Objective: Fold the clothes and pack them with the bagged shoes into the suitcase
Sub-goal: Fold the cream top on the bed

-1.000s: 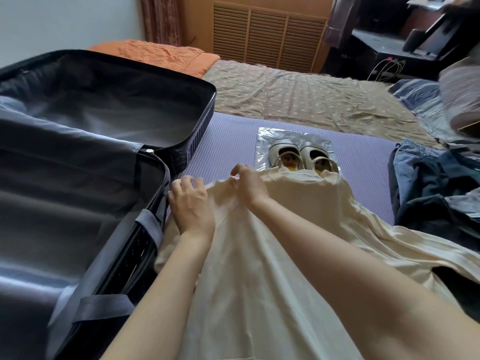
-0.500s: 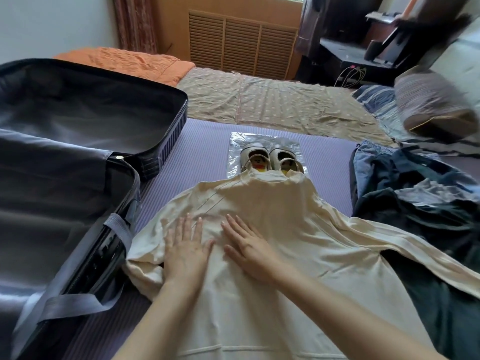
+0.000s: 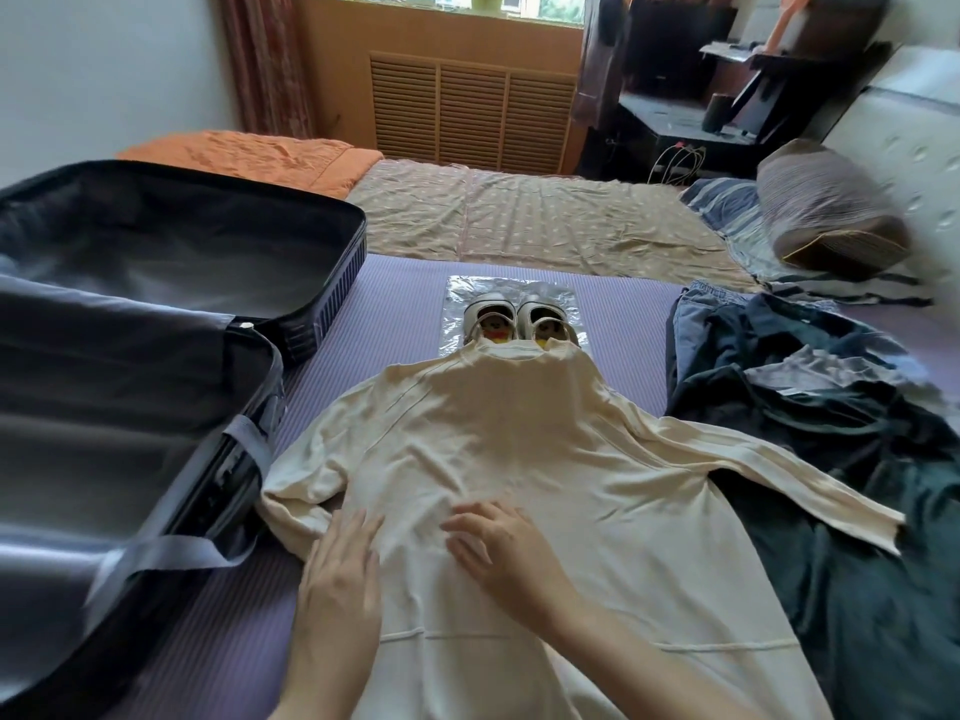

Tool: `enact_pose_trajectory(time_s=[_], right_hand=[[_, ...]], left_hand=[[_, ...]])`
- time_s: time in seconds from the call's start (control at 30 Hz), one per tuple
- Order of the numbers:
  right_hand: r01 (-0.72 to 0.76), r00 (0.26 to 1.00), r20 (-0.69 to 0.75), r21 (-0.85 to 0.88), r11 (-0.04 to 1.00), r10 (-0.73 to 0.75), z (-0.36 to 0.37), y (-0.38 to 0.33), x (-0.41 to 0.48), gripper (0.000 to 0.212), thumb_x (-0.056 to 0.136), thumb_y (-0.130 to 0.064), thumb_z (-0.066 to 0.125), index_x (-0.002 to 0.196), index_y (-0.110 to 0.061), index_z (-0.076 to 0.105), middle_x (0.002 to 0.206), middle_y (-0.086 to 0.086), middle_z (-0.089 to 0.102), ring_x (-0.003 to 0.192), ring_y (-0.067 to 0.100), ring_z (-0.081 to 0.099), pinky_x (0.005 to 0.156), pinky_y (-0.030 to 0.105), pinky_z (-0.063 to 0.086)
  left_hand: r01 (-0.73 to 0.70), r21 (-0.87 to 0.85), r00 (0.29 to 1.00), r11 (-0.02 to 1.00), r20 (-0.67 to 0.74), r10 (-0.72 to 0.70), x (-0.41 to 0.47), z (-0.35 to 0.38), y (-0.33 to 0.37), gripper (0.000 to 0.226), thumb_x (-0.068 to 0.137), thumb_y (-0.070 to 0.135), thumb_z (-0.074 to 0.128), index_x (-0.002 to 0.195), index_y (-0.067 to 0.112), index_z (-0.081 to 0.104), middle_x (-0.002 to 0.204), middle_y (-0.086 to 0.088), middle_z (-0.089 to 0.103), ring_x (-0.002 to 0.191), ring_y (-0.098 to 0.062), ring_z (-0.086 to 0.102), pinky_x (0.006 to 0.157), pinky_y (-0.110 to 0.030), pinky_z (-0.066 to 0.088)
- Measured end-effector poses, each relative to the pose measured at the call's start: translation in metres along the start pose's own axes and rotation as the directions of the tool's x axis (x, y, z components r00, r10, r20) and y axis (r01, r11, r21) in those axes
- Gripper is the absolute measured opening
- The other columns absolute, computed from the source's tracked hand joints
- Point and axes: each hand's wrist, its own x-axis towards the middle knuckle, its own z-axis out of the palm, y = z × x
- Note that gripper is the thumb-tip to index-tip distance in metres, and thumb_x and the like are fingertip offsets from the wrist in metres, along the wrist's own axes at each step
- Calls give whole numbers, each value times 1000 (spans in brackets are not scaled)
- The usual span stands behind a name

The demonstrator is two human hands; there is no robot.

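A cream long-sleeved shirt [image 3: 519,444] lies spread on a purple bed mat [image 3: 405,304], its collar overlapping the bagged shoes [image 3: 514,317] beyond it. The left grip [image 3: 337,579] and right grip [image 3: 498,553], bare hands with fingers straight, press flat on the shirt's middle. An open suitcase [image 3: 332,283] lies just beside the shirt on the left. On the right is a heap of dark clothes [image 3: 831,407].
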Motion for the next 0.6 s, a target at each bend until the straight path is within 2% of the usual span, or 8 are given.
enact_pose_trajectory(time_s=[0.07, 0.13, 0.2, 0.33, 0.37, 0.43, 0.53, 0.6], right_hand=[[19, 1000, 10, 27, 999, -20, 4, -20, 4, 50, 85, -50, 35, 110, -24, 69, 118, -5, 65, 113, 16, 54, 96, 23, 30], [46, 999, 8, 54, 998, -47, 10, -38, 8, 52, 84, -51, 35, 112, -23, 69, 117, -4, 65, 113, 17, 54, 96, 24, 32], [63, 998, 13, 64, 996, -64, 18, -52, 13, 53, 83, -51, 36, 112, -22, 69, 114, -2, 66, 111, 20, 55, 97, 28, 36], [53, 998, 43, 8, 999, -53, 32, -76, 26, 36, 90, -41, 55, 118, -20, 66, 113, 1, 66, 110, 22, 51, 95, 34, 39], [46, 998, 36, -9, 999, -45, 34, -82, 30, 36, 90, -40, 59, 118, -19, 65, 113, 2, 65, 110, 23, 50, 95, 34, 39], [15, 1000, 18, -62, 998, -13, 39, -92, 37, 41, 87, -43, 62, 120, -18, 65, 113, 3, 64, 112, 24, 47, 97, 33, 37], [-30, 999, 30, -146, 989, 35, 47, -105, 50, 45, 85, -47, 62, 122, -20, 64, 116, 4, 60, 118, 25, 39, 103, 34, 31], [-45, 998, 39, -193, 980, 54, 52, -110, 57, 37, 88, -42, 60, 118, -21, 65, 117, 3, 58, 120, 26, 35, 106, 32, 27]], left_hand=[[-16, -19, 1000, 1000, 12, 17, -20, -4, -12, 47, 91, 32, 34, 119, 7, 63, 122, -15, 62, 127, -22, 47, 99, -40, 37], [-29, -45, 998, 999, 55, 31, -33, -11, -22, 54, 99, 43, 25, 119, 10, 63, 123, -10, 62, 135, 4, 30, 104, -26, 30], [-25, -64, 996, 998, 88, 31, -43, -19, -30, 62, 100, 47, 14, 118, 13, 63, 130, 2, 59, 136, 15, 13, 107, -12, 16], [-10, -89, 996, 996, 88, 18, -57, -35, -37, 65, 101, 47, 16, 116, 6, 64, 122, -11, 64, 133, 20, 13, 103, -4, 16], [-9, -89, 997, 996, 82, 17, -58, -38, -40, 66, 100, 48, 16, 115, 6, 65, 123, -6, 63, 133, 20, 14, 102, -4, 17], [-17, -92, 997, 996, 73, 23, -61, -40, -47, 64, 100, 49, 17, 116, 8, 64, 128, 6, 60, 133, 19, 17, 102, -6, 20], [-9, -120, 1000, 993, 25, 12, -63, -38, -55, 69, 100, 49, 17, 113, 3, 66, 119, -8, 65, 132, 19, 18, 102, -7, 22], [0, -149, 1000, 989, 3, 1, -63, -39, -55, 68, 100, 49, 19, 112, 3, 67, 119, -6, 64, 131, 19, 20, 102, -6, 21]])
